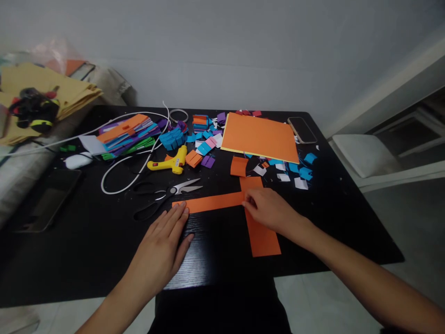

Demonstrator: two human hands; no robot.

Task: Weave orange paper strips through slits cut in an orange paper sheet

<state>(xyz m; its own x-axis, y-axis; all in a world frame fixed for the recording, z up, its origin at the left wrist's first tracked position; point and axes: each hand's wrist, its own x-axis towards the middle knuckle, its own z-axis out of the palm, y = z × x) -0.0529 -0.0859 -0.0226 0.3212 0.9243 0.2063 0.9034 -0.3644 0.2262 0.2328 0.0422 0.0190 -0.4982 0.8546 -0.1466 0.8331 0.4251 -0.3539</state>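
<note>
A narrow orange paper strip lies sideways on the black table. My left hand rests flat, its fingertips on the strip's left end and its thumb held apart. At the other end, my right hand has its fingers curled in a pinch on the strip, hiding that end. Beneath this hand, a wider orange paper strip runs towards the table's front edge. Black-handled scissors lie with blades apart just beyond my left fingertips.
Behind the scissors are a yellow glue gun and a looped white cable. Folded coloured papers are stacked at the back left. Orange sheets lie at the back right beside a phone. Another dark phone-like device is at left.
</note>
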